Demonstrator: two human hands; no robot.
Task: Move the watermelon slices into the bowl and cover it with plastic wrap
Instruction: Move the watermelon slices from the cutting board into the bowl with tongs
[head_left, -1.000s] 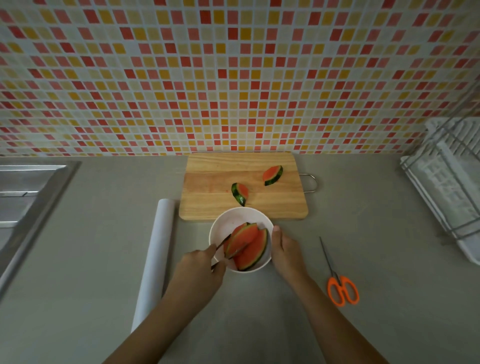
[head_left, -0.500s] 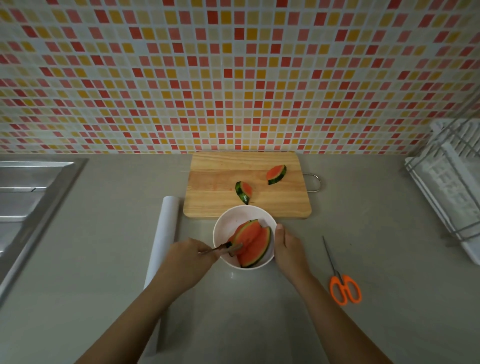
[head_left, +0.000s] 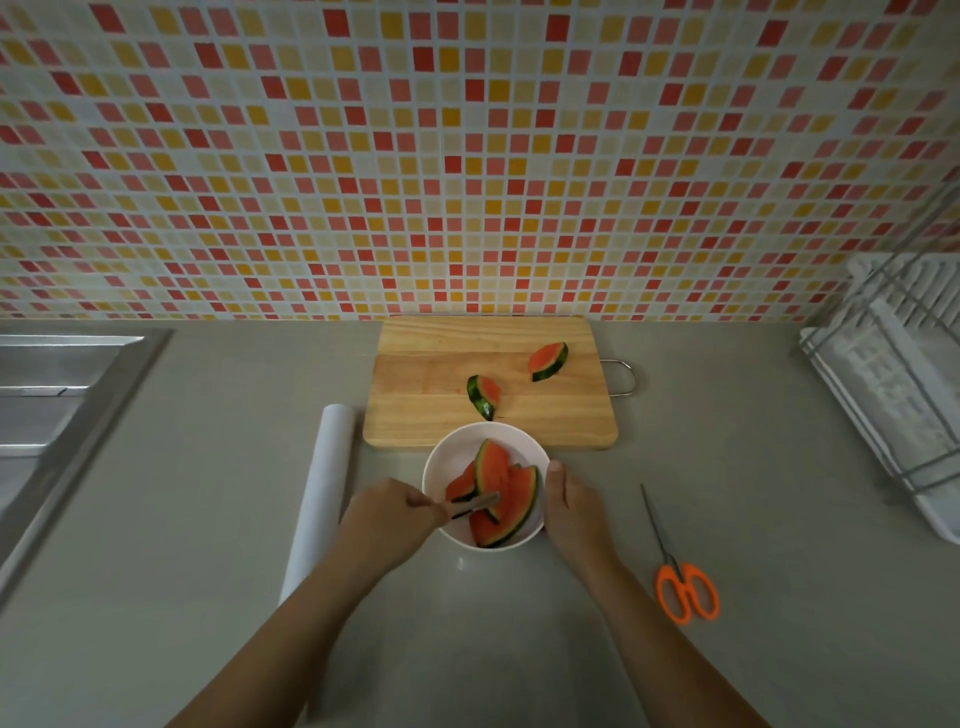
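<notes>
A white bowl (head_left: 457, 447) stands on the counter in front of the wooden cutting board (head_left: 426, 384). Several watermelon slices (head_left: 496, 470) lie stacked in it. My left hand (head_left: 387, 519) grips metal tongs (head_left: 475, 503) whose tips reach over the bowl's left rim and touch the slices. My right hand (head_left: 574, 501) rests against the bowl's right side and steadies it. Two smaller slices remain on the board: one near its middle (head_left: 483, 395) and one further right (head_left: 549, 359). A white roll of plastic wrap (head_left: 322, 483) lies left of the bowl.
Orange-handled scissors (head_left: 680, 582) lie on the counter to the right of my right arm. A white dish rack (head_left: 898, 384) stands at the far right. A steel sink (head_left: 57, 395) fills the left edge. A mosaic tiled wall rises behind the board.
My left hand has turned the tongs flatter and drawn back to the left. The slices have settled in the bowl. The view has shifted a little to the left.
</notes>
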